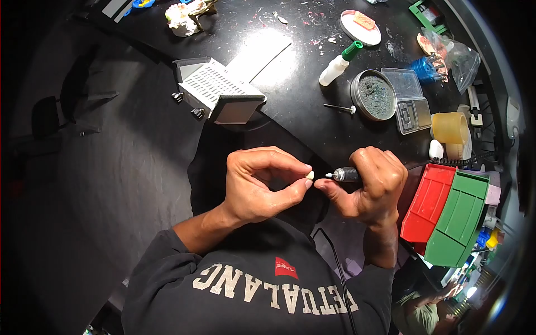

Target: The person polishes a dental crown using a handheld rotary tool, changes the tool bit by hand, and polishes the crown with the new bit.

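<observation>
Between thumb and forefinger, my left hand (254, 184) pinches a small cream-white piece (310, 175) that looks like a dental crown. My right hand (377, 181) is wrapped around a dark rotary handpiece (348, 174), whose pale pointed tip (330, 175) faces left toward the piece. A short gap separates the tip from the piece. The right thumb stretches toward the left fingertips, with its end close to the piece. Both hands are above my lap, in front of the bench edge.
On the black bench (301, 123) stand a slotted grey-white box (215, 84), a green-capped bottle (335, 70), a round tin (377, 95) and a small scale (414, 115). Red (430, 204) and green trays (459, 218) sit at the right. A cord hangs over my shirt.
</observation>
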`<state>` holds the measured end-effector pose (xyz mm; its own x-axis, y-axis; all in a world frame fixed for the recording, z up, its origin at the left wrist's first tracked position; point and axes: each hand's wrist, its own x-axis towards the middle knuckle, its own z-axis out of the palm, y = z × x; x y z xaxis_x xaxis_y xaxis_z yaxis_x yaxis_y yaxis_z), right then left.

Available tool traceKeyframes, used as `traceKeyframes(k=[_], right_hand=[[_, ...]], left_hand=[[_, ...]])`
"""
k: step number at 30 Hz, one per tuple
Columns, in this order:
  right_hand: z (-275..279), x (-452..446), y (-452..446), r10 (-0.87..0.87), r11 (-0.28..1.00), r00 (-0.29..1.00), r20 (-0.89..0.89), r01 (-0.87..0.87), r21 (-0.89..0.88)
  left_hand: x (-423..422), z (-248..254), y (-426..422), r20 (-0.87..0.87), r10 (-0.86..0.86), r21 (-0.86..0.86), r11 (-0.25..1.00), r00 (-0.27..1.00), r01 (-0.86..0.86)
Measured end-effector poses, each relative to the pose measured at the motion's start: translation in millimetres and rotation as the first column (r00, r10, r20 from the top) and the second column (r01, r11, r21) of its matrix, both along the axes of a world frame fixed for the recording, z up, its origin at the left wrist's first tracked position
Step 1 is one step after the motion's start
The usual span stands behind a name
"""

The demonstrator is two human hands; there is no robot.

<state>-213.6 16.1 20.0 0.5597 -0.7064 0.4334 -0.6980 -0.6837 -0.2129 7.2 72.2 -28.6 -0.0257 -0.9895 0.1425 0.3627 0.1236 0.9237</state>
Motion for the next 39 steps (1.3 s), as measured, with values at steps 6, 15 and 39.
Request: traceKeyframes(k=[6, 15, 39], right_hand=[[3.9, 1.5, 1.8, 0.030, 1.000, 0.997, -0.074, -0.030, 0.008], [1.4, 2.8, 3.7, 0.006, 1.000, 0.991, -0.136, -0.009, -0.023], [2.5, 4.2, 3.8, 0.010, 1.000, 0.989, -0.149, -0.011, -0.007]], left_hand=[[1.0, 1.2, -0.8, 0.082, 0.059, -0.061, 0.997, 0.995, -0.054], [-0.2, 1.7, -1.8, 0.149, 0.081, -0.076, 0.995, 0.986, -0.070], [1.8, 0.6, -1.9, 0.202, 0.081, -0.113, 0.992, 0.976, -0.059]])
